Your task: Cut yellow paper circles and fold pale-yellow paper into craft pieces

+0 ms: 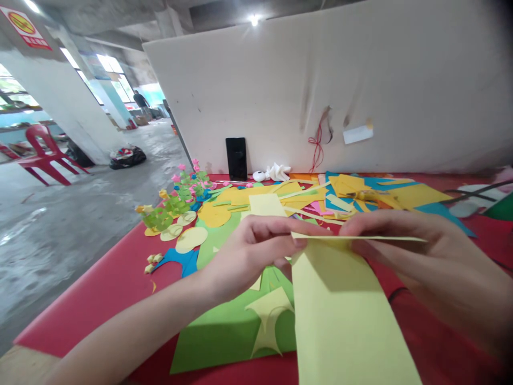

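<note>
A long pale yellow sheet of paper [344, 315] hangs down in front of me, with its top bent over in a fold. My left hand [260, 248] pinches the left end of the folded edge between thumb and fingers. On the right side, my right hand [404, 243] grips the same edge, fingers above and thumb below. Beneath my left forearm lies a green sheet [224, 337], and on it rests a pale yellow offcut [268, 321] with curved cut-out edges.
The red tabletop [92, 310] holds yellow paper circles [191, 240], a blue offcut [182, 261], paper flowers [176, 200] and scattered strips. A black phone [236, 159] leans on the white panel [320, 80] behind. Yellow-handled scissors [371, 196] lie at back right. A red chair [46, 152] stands left.
</note>
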